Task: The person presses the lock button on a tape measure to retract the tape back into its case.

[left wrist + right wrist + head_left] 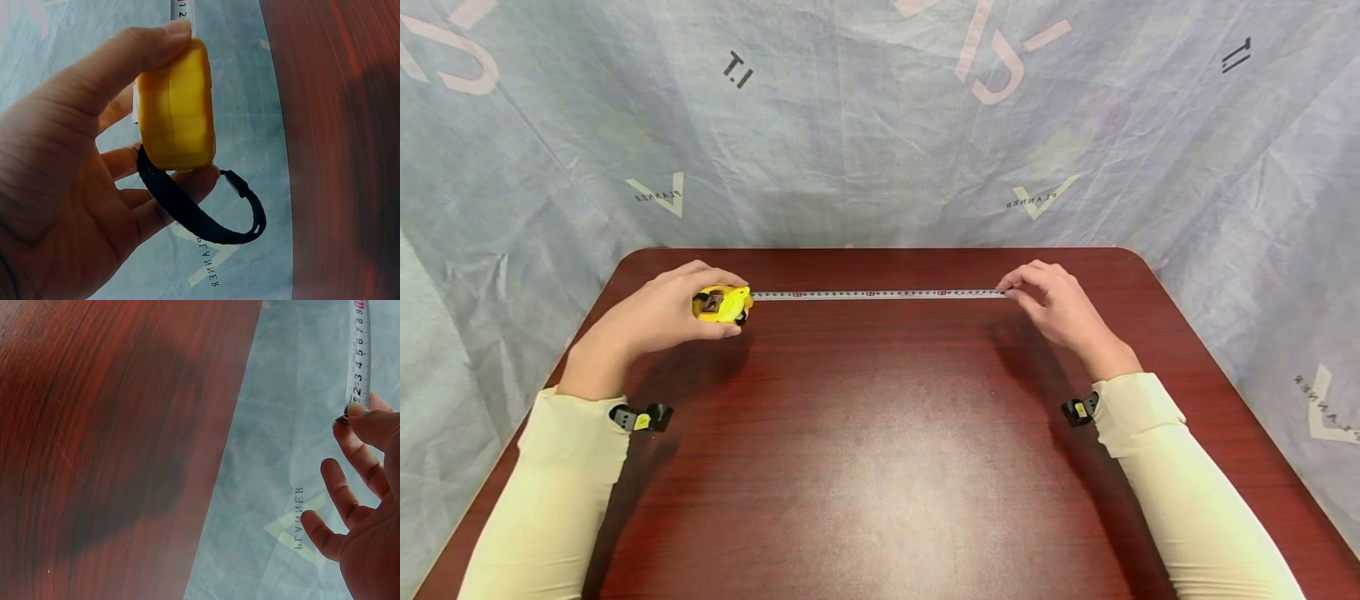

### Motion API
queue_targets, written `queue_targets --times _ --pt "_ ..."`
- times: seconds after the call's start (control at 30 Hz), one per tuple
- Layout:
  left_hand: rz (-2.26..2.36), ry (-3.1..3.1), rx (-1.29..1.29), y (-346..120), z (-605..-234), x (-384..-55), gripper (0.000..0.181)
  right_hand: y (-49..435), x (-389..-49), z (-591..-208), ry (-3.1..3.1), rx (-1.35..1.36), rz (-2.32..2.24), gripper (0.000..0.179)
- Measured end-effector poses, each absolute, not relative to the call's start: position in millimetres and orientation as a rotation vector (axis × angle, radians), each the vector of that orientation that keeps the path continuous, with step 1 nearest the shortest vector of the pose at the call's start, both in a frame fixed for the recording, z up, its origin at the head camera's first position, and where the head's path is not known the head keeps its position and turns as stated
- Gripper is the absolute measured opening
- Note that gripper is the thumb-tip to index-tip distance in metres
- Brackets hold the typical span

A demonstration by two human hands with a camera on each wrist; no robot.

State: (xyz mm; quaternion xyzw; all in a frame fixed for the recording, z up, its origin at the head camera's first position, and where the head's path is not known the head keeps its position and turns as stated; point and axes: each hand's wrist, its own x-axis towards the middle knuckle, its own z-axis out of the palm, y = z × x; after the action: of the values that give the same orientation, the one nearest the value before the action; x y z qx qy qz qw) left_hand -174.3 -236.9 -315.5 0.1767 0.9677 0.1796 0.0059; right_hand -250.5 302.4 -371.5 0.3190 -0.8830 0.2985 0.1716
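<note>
My left hand [662, 310] grips a yellow tape measure [722, 305] by its case, thumb on one side and fingers on the other. In the left wrist view the case [178, 106] stands on edge, and a black wrist strap [200, 215] loops down from it. A white blade with printed numbers [872, 295] runs out straight to the right, held above the table. At its far end my right hand [1060, 304] pinches the metal hook [342, 417] between thumb and forefinger. The other right fingers are spread apart in the right wrist view.
Beneath both hands lies a dark red wood-grain table [880, 433] with rounded far corners. A grey fabric sheet [865, 125] with printed letters hangs behind it and along the sides. Shadows of the hands fall on the tabletop.
</note>
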Motion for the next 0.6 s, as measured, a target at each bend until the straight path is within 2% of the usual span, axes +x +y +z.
queue_targets --times 0.6 --pt "0.594 3.023 0.579 -228.9 -315.9 -177.4 0.058 295.2 -250.0 -369.1 -2.494 0.921 0.854 0.017"
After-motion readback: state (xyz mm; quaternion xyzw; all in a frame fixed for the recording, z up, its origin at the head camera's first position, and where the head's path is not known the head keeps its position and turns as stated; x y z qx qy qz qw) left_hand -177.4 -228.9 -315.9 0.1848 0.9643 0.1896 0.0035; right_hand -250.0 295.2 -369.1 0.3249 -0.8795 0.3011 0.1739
